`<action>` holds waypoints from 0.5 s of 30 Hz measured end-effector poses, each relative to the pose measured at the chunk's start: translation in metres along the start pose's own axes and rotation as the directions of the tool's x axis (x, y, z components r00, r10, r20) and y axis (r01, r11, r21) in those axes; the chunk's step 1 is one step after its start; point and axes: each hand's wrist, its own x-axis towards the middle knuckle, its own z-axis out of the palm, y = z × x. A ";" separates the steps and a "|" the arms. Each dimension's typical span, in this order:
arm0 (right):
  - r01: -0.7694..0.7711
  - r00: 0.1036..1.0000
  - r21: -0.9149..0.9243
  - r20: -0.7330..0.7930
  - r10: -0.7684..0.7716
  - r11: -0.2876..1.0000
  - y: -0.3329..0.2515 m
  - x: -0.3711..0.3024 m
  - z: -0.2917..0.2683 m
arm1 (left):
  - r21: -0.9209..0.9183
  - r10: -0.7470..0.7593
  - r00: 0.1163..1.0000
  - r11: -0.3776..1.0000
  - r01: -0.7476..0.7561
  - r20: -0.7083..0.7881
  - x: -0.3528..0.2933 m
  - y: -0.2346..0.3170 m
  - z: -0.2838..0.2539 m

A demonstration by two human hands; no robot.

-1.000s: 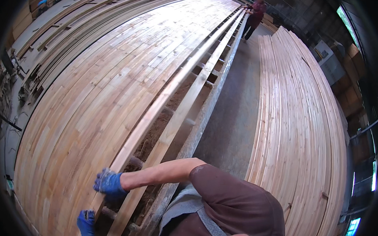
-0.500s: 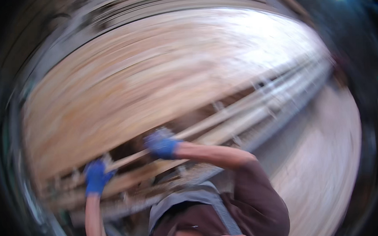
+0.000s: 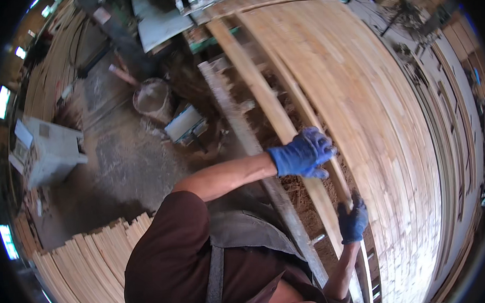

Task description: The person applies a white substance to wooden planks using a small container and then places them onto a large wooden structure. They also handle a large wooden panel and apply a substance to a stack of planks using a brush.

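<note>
Both my hands wear blue gloves and are at a narrow wooden strip (image 3: 340,183) that runs beside a large panel of joined light boards (image 3: 361,123). My left hand (image 3: 304,152) reaches across from the left, its fingers curled over the strip. Closer to my body, my right hand (image 3: 353,221) has its thumb and fingers closed around the same strip. A second wooden strip (image 3: 261,93) lies parallel on the left and passes under my left hand. The left palm and the underside of the gripped strip are hidden.
A worn rail (image 3: 232,113) borders the work on my left, with sawdust (image 3: 305,200) below the strips. On the floor stand a dusty bucket (image 3: 152,98) and a white box-like unit (image 3: 58,147). Stacked boards (image 3: 89,264) are at lower left; long strips (image 3: 451,113) lie beyond the panel.
The view has swung round and is sharper; the panel now lies on the right instead of across the top. Both hands were at a wooden strip before and are at one now.
</note>
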 end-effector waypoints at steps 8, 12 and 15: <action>-0.008 0.863 0.801 0.308 -0.400 0.598 -0.295 0.048 0.108 | -0.526 -0.633 0.774 0.658 0.539 0.002 -0.303 -0.055 -0.056; 0.504 0.526 0.435 0.530 -0.665 0.746 -0.379 0.103 0.339 | -0.256 -0.990 0.049 0.013 0.967 0.135 -0.525 -0.056 -0.042; 0.325 0.507 0.525 0.605 -0.614 0.786 -0.437 0.117 0.501 | -0.229 -0.759 -0.418 -0.581 0.781 0.499 -0.696 0.036 -0.043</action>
